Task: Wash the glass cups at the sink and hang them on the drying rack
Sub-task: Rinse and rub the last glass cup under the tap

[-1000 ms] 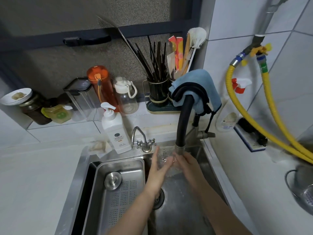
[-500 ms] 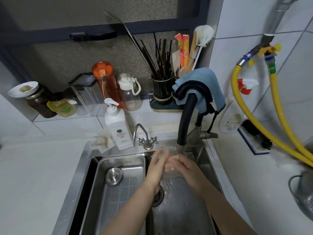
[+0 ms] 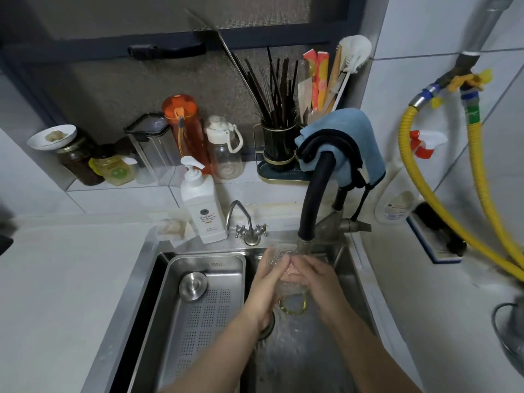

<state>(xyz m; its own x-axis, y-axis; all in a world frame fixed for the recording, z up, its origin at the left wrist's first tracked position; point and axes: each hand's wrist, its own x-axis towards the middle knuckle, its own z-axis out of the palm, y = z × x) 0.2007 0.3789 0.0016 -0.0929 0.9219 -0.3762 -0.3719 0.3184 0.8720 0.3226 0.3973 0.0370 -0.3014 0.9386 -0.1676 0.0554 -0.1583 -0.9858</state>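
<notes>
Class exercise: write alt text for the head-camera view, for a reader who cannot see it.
Both hands, left hand and right hand, hold a glass cup under the black faucet over a steel sink. A white soap bottle stands behind it.

A white counter [image 3: 71, 279] surrounds a steel sink [image 3: 147, 251]. On the sink's back edge stand a white pump bottle [image 3: 202, 211] and a small chrome tap [image 3: 246, 225], with a crumpled wrapper [image 3: 173, 228] just beside the bottle. A perforated steel tray [image 3: 204, 310] sits in the sink's left half. On the counter's right lies a blue-edged brush [image 3: 436, 236]
</notes>
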